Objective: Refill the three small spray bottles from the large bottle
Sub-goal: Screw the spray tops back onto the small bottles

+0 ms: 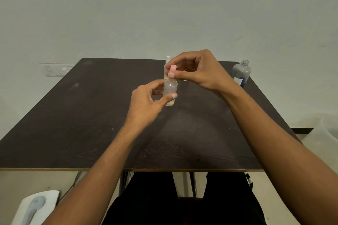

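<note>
A small clear spray bottle [170, 91] with a pink spray top [172, 71] stands upright near the middle of the dark table [91, 115]. My left hand [146, 103] holds its body between thumb and fingers. My right hand [196, 70] pinches the pink top from above. A second small spray bottle with a white top [167, 61] stands behind it, partly hidden by my right hand. The large grey bottle [241, 73] stands uncapped at the table's far right corner. No third small bottle shows.
A pale wall rises right behind the table's far edge, with a socket plate [54, 70] at the left. A translucent tub [327, 133] stands on the floor at the right. A white and grey object [35, 207] lies at the lower left.
</note>
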The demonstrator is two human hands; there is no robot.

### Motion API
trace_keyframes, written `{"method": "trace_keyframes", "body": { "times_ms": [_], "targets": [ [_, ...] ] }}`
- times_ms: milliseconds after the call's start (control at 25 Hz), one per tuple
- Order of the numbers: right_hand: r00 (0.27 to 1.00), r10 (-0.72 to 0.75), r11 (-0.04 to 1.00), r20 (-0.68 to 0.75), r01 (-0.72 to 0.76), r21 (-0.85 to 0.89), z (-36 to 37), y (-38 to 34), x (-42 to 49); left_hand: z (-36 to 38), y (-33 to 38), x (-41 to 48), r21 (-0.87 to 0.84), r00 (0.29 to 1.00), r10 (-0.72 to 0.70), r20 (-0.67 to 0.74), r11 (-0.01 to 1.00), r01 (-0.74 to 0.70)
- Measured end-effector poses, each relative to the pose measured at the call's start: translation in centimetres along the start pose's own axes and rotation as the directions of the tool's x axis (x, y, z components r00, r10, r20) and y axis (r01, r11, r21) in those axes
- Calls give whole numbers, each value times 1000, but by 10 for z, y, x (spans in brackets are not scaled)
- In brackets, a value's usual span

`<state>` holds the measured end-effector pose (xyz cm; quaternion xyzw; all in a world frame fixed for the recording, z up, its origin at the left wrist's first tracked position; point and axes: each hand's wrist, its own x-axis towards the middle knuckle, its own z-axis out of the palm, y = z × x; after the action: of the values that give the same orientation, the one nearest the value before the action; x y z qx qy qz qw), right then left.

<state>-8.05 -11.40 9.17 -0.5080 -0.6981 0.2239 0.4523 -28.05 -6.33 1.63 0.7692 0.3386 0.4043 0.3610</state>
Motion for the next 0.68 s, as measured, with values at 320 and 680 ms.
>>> {"method": "trace_keyframes", "body": {
  "times_ms": [320,680],
  "targets": [
    [999,32,999,-36,-30,34,8,-3,0,2,2,-1,-20,1000,-10,5,1000,11],
    [999,21,1000,-42,-22,-19,4,-4,2,0,1,-2,-7,1000,7,-6,1000,-7]
  ]
}}
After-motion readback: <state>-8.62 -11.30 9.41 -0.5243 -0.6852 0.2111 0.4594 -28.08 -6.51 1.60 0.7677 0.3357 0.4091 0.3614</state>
